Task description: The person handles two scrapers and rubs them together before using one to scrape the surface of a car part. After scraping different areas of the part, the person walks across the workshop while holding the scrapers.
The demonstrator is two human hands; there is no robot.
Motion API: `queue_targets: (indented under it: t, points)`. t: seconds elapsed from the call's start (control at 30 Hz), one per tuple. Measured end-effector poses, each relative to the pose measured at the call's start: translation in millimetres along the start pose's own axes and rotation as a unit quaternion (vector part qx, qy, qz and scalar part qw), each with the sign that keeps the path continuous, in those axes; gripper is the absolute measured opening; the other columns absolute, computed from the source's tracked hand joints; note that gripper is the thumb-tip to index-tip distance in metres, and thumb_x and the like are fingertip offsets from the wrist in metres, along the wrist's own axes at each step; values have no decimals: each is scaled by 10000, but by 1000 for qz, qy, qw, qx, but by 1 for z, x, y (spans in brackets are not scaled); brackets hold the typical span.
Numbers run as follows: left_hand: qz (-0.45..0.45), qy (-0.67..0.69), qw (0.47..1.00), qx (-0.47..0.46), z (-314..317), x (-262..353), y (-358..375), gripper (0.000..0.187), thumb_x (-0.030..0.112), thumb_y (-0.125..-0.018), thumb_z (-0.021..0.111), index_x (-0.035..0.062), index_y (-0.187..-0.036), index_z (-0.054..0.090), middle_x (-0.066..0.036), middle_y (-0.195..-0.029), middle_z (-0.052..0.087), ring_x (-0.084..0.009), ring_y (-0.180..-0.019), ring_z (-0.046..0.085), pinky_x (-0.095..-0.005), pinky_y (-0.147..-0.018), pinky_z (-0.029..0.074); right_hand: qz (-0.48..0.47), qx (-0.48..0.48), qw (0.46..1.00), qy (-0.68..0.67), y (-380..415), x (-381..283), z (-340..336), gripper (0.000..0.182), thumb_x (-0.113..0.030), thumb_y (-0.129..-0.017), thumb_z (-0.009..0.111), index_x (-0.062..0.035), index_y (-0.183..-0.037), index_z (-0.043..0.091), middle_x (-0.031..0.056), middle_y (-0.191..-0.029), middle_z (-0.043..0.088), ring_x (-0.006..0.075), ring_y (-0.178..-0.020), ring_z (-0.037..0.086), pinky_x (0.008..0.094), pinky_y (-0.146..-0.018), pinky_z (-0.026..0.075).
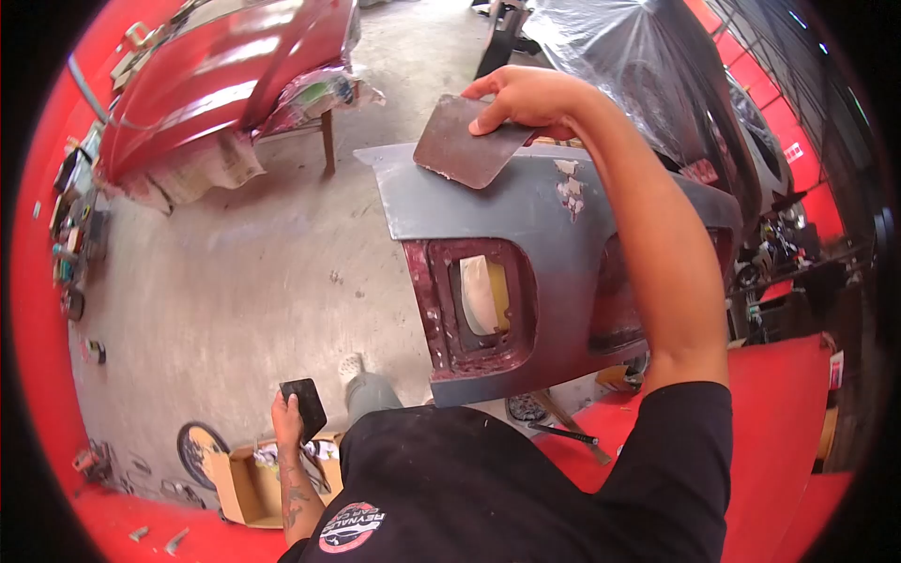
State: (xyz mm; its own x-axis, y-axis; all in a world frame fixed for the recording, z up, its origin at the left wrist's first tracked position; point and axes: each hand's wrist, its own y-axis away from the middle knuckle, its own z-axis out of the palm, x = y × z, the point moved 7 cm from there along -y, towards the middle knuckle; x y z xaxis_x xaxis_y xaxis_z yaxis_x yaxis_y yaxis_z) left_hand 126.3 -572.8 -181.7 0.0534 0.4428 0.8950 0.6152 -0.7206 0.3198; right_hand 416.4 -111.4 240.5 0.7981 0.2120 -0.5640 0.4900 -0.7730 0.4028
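My right hand (pixel 526 101) is closed on a flat brown-grey square plate (pixel 467 143) with rounded corners, thumb on its face. The plate overlaps the upper edge of a grey car trunk lid (pixel 563 272) in this view. That lid has two dark red openings, and a bare patch (pixel 570 190) with chipped paint shows near its top. Low on the left, beside my body, my left hand (pixel 287 419) grips a flat black rectangular piece (pixel 303 405) by its edge; its exact kind I cannot tell.
A red car hood (pixel 216 84) with masking paper stands on supports at the upper left. Plastic sheeting (pixel 629 66) covers a car behind the trunk lid. An open cardboard box (pixel 246 483) and a wheel (pixel 199 450) lie on the floor at the lower left.
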Motion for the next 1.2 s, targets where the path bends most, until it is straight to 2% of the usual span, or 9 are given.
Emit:
queue_targets:
  t: [0.13, 0.17, 0.33, 0.6, 0.67, 0.9, 1.03, 1.1, 1.2]
  points:
    - [10, -18, 998, -59, -17, 7, -57, 193, 86, -903, 472, -22, -1028, 571, -136, -917, 642, -215, -853, 598, -348, -815, 455, 44, 155, 985, -53, 24, 65, -78, 383, -156, -812, 655, 4, -1152, 580, 42, -906, 646, 112, -709, 616, 255, -596, 499]
    - [22, -62, 996, -67, -32, -2, -69, 198, 86, -901, 473, -24, -1033, 572, -146, -924, 644, -231, -865, 606, -354, -818, 457, 52, 212, 967, -128, 45, 92, -94, 358, -215, -783, 703, -63, -1096, 618, 25, -839, 639, 90, -538, 542, 256, -441, 394]
    - [17, -222, 966, -128, -103, -6, -150, 223, 90, -890, 483, -36, -1051, 573, -200, -966, 643, -320, -919, 618, -394, -836, 455, 260, 347, 896, -95, 132, 234, -116, 247, -264, -784, 687, -148, -1001, 663, 4, -850, 645, 137, -691, 552, 366, -582, 403]
    - [75, -224, 961, -143, -121, 56, -259, 223, 112, -910, 467, -48, -1032, 562, -210, -927, 630, -331, -869, 608, -400, -794, 446, 122, 281, 939, -157, 55, 38, 17, 410, -109, -783, 655, 36, -1155, 559, 80, -1001, 642, 125, -850, 604, 248, -797, 471]
    - [84, -228, 958, -155, -98, 74, -265, 225, 114, -913, 465, -46, -1037, 561, -206, -931, 632, -319, -870, 609, -392, -797, 447, 88, 163, 961, -206, 39, 3, 45, 418, -113, -787, 649, 38, -1165, 555, 78, -1017, 636, 117, -862, 600, 244, -795, 468]
    - [28, -192, 956, -220, -79, 54, -256, 212, 90, -916, 463, -30, -1056, 568, -160, -968, 650, -243, -904, 620, -352, -836, 455, 304, 400, 864, -18, 103, 103, -68, 275, -140, -781, 658, -3, -1019, 649, 66, -842, 655, 137, -691, 610, 295, -609, 498]
    - [23, -207, 947, -245, -84, 40, -247, 203, 63, -910, 461, -36, -1048, 572, -131, -940, 656, -200, -871, 608, -340, -829, 459, 395, 376, 837, -38, 98, 122, -83, 381, -177, -788, 644, -35, -1137, 583, 46, -885, 626, 144, -728, 572, 316, -560, 440]
    - [-3, -194, 951, -242, -92, 32, -247, 206, 64, -910, 460, -38, -1053, 567, -140, -950, 653, -210, -882, 608, -343, -832, 459, 432, 294, 852, 33, 85, 127, -83, 213, -131, -754, 662, -27, -939, 671, 74, -784, 641, 179, -593, 569, 312, -467, 418]
    - [7, -190, 954, -234, -100, 24, -252, 206, 61, -909, 455, -38, -1052, 567, -173, -948, 647, -261, -891, 620, -360, -828, 459, 395, 259, 880, 57, 53, 59, -47, 235, -134, -741, 666, -26, -948, 659, 66, -753, 626, 166, -561, 543, 313, -444, 394]
